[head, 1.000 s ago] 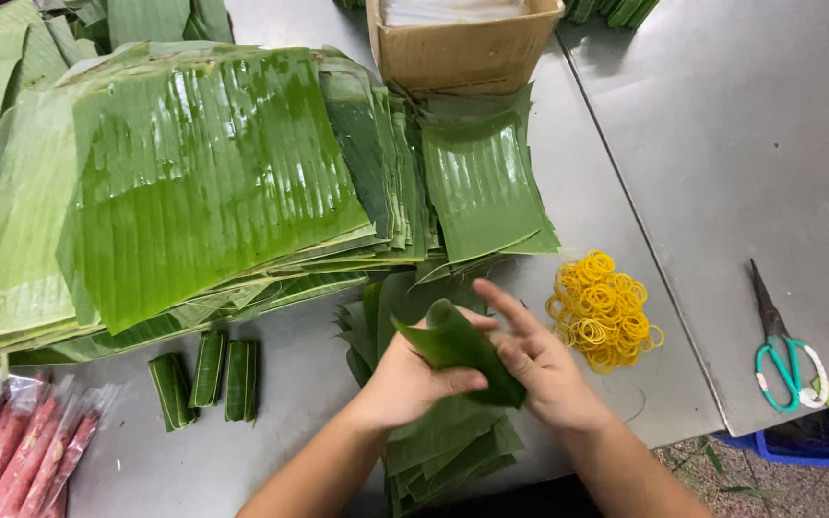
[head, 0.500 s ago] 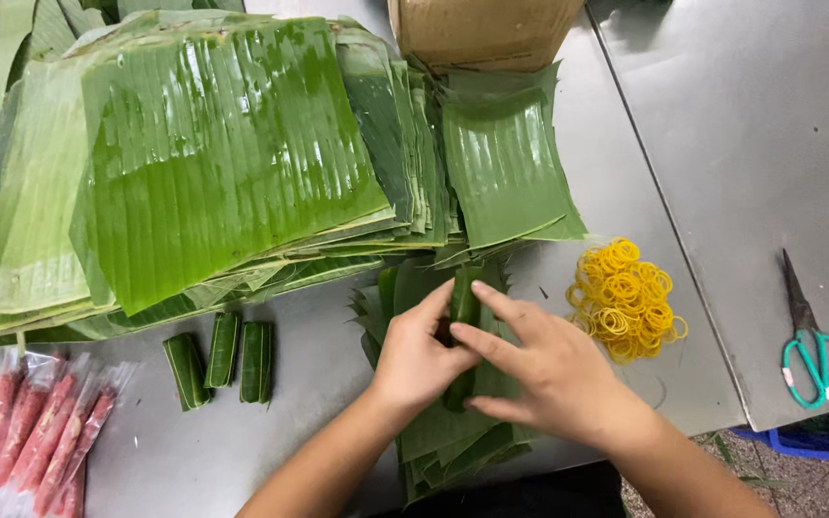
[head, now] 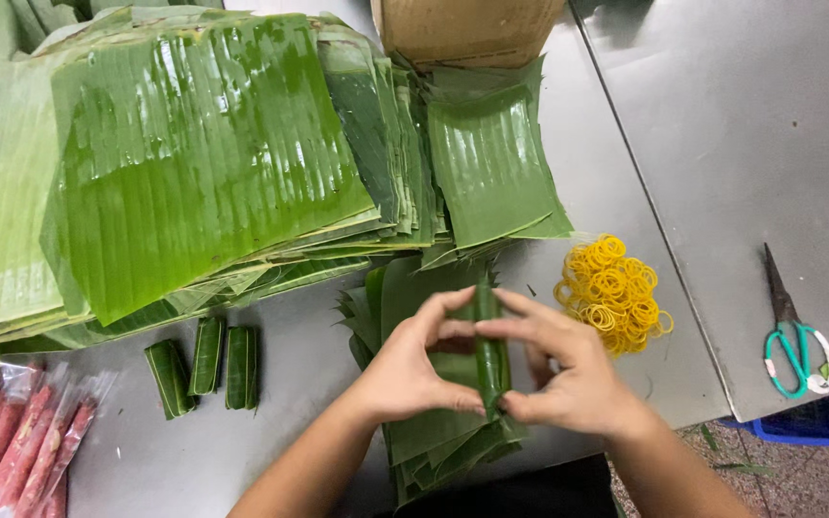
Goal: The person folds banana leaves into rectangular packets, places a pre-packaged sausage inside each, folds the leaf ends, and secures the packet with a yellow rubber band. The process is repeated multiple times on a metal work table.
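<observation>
Wrapping in progress, judged approx. mid-batch. Left hand (head: 405, 369) and right hand (head: 568, 384) both clenched on one narrow leaf roll (head: 488, 350), held upright w/ thumbs and fingertips pinching top and bottom ends, directly above small leaf stack (head: 434, 441) at near table edge. Roll appears tightly formed; no band visible on it, so securing judged outstanding. Contents of roll hidden by leaf. Done so far: three finished wraps (head: 205, 364) laid side by side on table (head: 299, 422), left of hands, well apart from them. Remaining, by appearance: packet of pink sausage sticks (head: 16, 436) at lower-left corner, still bagged, plus ample leaf supply. Surroundings: large pile of banana leaves (head: 194, 163) across upper left, overhanging toward small stack; smaller cut leaf (head: 491, 163) at its right end. Heap of yellow rubber bands (head: 611, 293) just beside right hand, unobstructed. Cardboard box (head: 467, 29) at top, behind leaves. Scissors (head: 793, 336) w/ teal handles on adjoining table, right, well apart from hands. Blue crate (head: 817, 427) partly visible below table edge at right. Obstructions: none between hands and bands; both hands occupied, so one grip must release before any pick-up.
</observation>
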